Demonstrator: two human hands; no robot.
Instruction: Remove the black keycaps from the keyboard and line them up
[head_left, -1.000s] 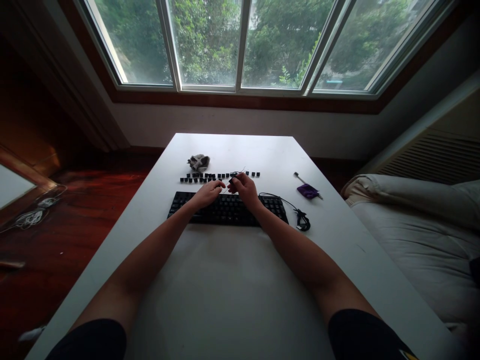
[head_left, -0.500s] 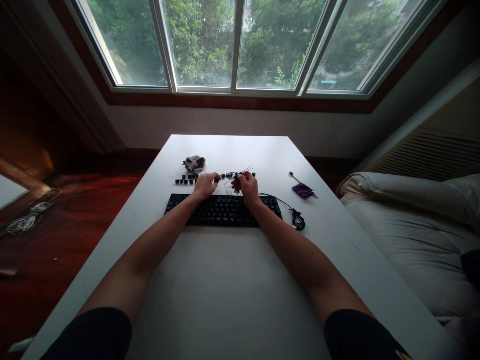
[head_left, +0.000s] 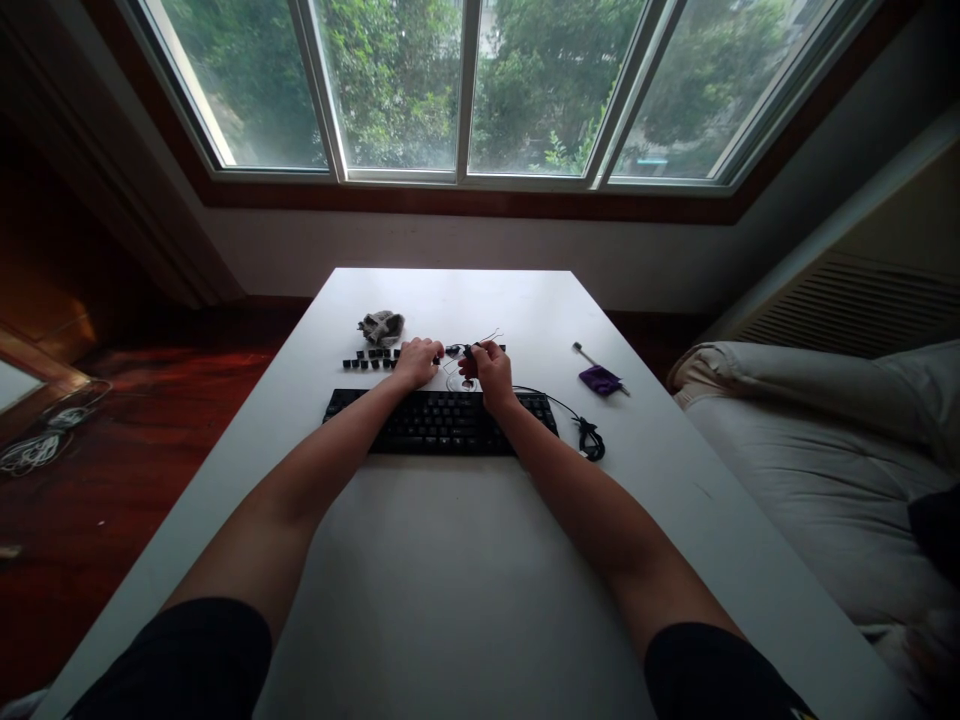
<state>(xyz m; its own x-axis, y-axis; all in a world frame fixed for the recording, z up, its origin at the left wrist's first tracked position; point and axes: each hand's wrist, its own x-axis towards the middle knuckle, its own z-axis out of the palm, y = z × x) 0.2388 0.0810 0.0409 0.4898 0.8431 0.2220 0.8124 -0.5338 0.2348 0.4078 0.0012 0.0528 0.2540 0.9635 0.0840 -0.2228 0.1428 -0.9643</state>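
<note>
The fingers of our right hand (head_left: pixel 495 374) clamp a wire-ended tool (head_left: pixel 470 353). We cannot tell whether our left hand (head_left: pixel 417 364), fingers beside the black keycaps (head_left: pixel 375 364), grips one; the keyboard (head_left: pixel 427 425) lies nearer us than both.

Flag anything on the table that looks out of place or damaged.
Loose black keycaps lie in rows beyond the keyboard, odd because keycaps normally sit on one. The grey cloth looks crumpled. No damage is visible.

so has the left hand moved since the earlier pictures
Yes: the left hand has moved forward, farther beyond the keyboard, toward the loose keycaps.
</note>
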